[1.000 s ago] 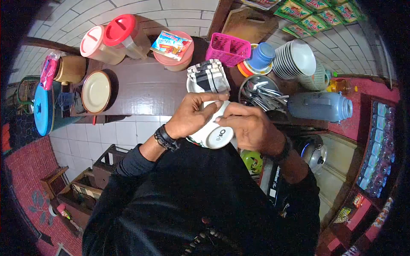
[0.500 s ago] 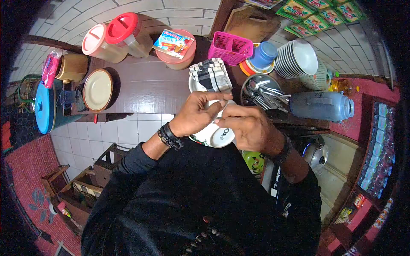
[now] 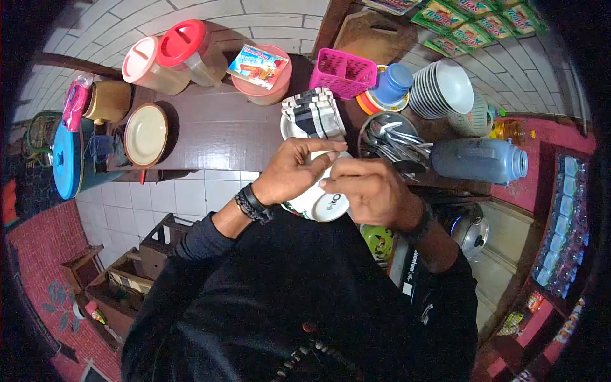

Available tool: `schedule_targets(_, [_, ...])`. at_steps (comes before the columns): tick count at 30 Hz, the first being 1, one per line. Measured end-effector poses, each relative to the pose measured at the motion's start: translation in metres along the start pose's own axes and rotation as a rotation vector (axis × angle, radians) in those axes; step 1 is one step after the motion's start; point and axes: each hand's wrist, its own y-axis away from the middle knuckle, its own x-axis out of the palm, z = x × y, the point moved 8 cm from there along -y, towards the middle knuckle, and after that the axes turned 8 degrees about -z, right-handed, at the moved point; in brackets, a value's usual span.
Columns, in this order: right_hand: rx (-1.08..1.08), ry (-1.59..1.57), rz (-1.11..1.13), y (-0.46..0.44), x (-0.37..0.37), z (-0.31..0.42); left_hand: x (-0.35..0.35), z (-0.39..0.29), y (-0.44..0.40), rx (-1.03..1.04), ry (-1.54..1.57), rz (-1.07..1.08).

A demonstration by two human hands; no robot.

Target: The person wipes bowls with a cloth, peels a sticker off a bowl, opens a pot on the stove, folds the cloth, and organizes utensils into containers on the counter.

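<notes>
A white bowl (image 3: 328, 207) is held in front of my chest, its underside tilted up and dark lettering on the round base. A bit of coloured pattern shows on its lower left side. My left hand (image 3: 287, 173) grips it from the left, thumb and fingers closed at the upper part. From the right, my right hand (image 3: 372, 191) closes on it, fingertips pinched near the base; whether something small sits between them I cannot make out. Just beyond the hands lies a folded striped cloth (image 3: 316, 113), on what looks like a white dish.
A metal bowl of spoons and forks (image 3: 398, 140) stands right of the cloth, with a grey-blue jug (image 3: 477, 159) beside it. Behind are stacked white bowls (image 3: 455, 86), a pink basket (image 3: 344, 71) and lidded containers (image 3: 184, 48). A cream plate (image 3: 146, 134) rests on the left.
The bowl has turned very slightly between my hands, and my right fingers have shifted a little. Otherwise the scene is the same.
</notes>
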Motion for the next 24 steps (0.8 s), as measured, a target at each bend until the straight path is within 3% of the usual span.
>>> schedule_targets(2, [-0.02, 0.014, -0.016, 0.002, -0.002, -0.001, -0.002, -0.002, 0.004, -0.047, 0.01, 0.026])
schedule_targets(4, [0.126, -0.013, -0.025, 0.015, -0.014, -0.026, -0.01, 0.003, 0.008, -0.3, 0.106, 0.007])
schedule_targets(6, [0.182, 0.052, 0.007, 0.026, -0.023, -0.04, -0.023, 0.006, 0.008, -0.288, 0.262, -0.081])
schedule_targets(8, [0.249, -0.008, -0.238, 0.029, -0.043, -0.049, -0.033, -0.007, 0.008, -0.209, 0.38, -0.131])
schedule_targets(9, [0.458, -0.251, -0.452, 0.046, -0.039, -0.071, -0.035, -0.008, 0.01, -0.203, 0.379, -0.133])
schedule_targets(10, [0.45, -0.249, -0.452, 0.048, -0.036, -0.072, -0.039, -0.013, 0.011, -0.147, 0.372, -0.17])
schedule_targets(12, [0.822, -0.715, -0.512, 0.061, -0.016, -0.093, -0.044, -0.016, 0.014, -0.086, 0.359, -0.204])
schedule_targets(14, [0.753, -0.616, -0.538, 0.056, -0.012, -0.09, -0.049, -0.012, 0.017, -0.044, 0.401, -0.276])
schedule_targets(16, [0.72, -0.891, -0.452, 0.061, 0.007, -0.104, -0.053, -0.01, 0.018, -0.009, 0.379, -0.276])
schedule_targets(18, [0.714, -0.902, -0.498, 0.046, -0.007, -0.092, -0.053, -0.013, 0.018, 0.023, 0.358, -0.275])
schedule_targets(20, [0.726, -0.818, -0.432, 0.036, -0.016, -0.086, -0.056, -0.019, 0.019, 0.077, 0.283, -0.359])
schedule_targets(24, [0.61, -0.642, -0.407, 0.021, -0.034, -0.079, -0.059, -0.022, 0.019, 0.115, 0.208, -0.302])
